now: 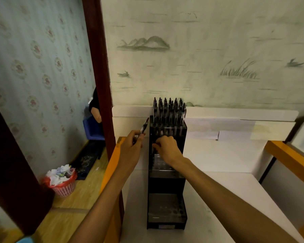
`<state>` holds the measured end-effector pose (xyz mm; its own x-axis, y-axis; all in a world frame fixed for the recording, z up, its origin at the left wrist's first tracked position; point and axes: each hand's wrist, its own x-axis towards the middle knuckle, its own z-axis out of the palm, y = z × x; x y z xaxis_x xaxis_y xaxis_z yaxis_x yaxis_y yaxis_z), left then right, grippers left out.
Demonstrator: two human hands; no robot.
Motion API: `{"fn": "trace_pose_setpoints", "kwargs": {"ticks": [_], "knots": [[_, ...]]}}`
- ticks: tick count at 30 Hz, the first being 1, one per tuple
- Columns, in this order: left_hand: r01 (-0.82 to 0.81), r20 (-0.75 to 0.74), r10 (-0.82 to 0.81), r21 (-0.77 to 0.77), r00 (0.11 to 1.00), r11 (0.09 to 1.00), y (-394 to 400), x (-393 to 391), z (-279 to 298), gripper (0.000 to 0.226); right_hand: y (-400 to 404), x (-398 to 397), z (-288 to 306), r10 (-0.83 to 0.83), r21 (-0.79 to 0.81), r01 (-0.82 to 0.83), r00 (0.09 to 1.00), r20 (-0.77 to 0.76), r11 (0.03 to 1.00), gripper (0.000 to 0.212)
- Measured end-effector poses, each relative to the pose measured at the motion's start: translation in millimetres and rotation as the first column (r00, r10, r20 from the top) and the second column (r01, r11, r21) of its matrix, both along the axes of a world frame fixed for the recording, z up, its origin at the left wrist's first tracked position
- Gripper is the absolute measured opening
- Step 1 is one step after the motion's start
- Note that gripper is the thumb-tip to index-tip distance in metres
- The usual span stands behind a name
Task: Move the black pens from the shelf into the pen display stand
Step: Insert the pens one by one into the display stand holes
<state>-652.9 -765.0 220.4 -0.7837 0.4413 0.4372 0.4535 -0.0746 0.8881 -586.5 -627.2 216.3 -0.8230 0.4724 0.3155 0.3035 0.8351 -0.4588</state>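
Stand (pixel 167 172) top tier full, middle & lower tiers mostly empty; left hand (pixel 130 148) fingers pinching pen (pixel 144 127) beside stand, right hand (pixel 167 148) fingers curled at middle tier, grip unclear.

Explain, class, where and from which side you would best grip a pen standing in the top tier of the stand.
Grip a pen by its upper barrel, coming down from above. The pens stand upright, packed close in the stand, lower ends sunk in holes, so probably only the tops offer finger room. Pinch one top and lift straight up.
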Motion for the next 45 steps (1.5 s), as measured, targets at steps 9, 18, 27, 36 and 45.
{"fn": "trace_pose_setpoints", "kwargs": {"ticks": [9, 18, 27, 36, 45], "knots": [[0.025, -0.034, -0.030, -0.125, 0.999, 0.992, -3, -5, 0, 0.017, 10, 14, 14, 0.023, 0.012, -0.022, 0.996, -0.090, 1.000, 0.019], [0.055, -0.156, -0.089, -0.214, 0.984, 0.975, 2, 13, 12, 0.015, 3, 31, 44, -0.016, -0.612, -0.314, 0.881, -0.472, 0.726, 0.019], [-0.163, -0.473, -0.098, -0.480, 0.876, 0.862, -11, 18, 20, 0.023, 16, 37, 40, -0.055, -0.439, -0.192, 0.870, -0.490, 0.878, 0.012], [-0.279, -0.664, -0.077, -0.413, 0.744, 0.867, -28, 24, 20, 0.019, 20, 27, 23, 0.016, -0.027, -0.027, 0.940, -0.341, 0.999, 0.016], [-0.293, -0.644, -0.060, -0.427, 0.762, 0.855, -26, 16, 14, 0.013, 17, 15, 11, -0.017, -0.089, -0.004, 0.973, -0.230, 0.996, 0.023]]}}
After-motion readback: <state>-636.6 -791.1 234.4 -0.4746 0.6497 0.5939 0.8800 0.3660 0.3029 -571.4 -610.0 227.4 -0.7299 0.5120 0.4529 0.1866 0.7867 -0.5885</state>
